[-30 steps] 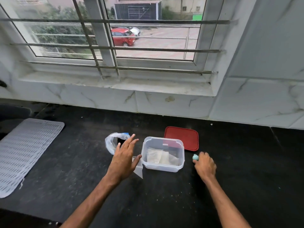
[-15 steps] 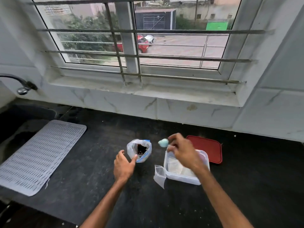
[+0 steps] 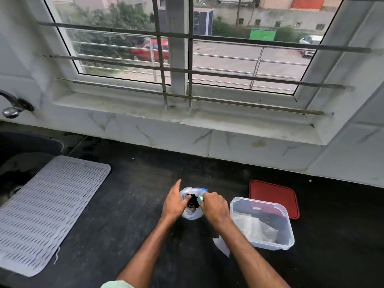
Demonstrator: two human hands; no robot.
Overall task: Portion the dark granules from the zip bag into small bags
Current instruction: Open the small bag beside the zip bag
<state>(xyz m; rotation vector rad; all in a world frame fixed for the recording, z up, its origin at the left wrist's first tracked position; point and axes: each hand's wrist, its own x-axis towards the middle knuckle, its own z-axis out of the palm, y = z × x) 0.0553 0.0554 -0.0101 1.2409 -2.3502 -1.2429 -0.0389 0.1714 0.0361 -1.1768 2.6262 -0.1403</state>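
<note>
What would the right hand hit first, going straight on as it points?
Likely the dark granules inside the zip bag: the right hand holds a teal scoop aimed into its open mouth. The left hand gripping the rim lies just beyond; depth is unclear.

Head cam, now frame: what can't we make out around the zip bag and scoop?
All head view.
Pale green scoop: mostly inside the right hand; load unseen.
Dark granules in the clear zip bag: level hidden by both hands.
Left hand: fingers behind the bag, grip unclear.
Small clear bags in the clear plastic tub: count blurred.
Flat clear bag: partly under the right forearm.
</note>
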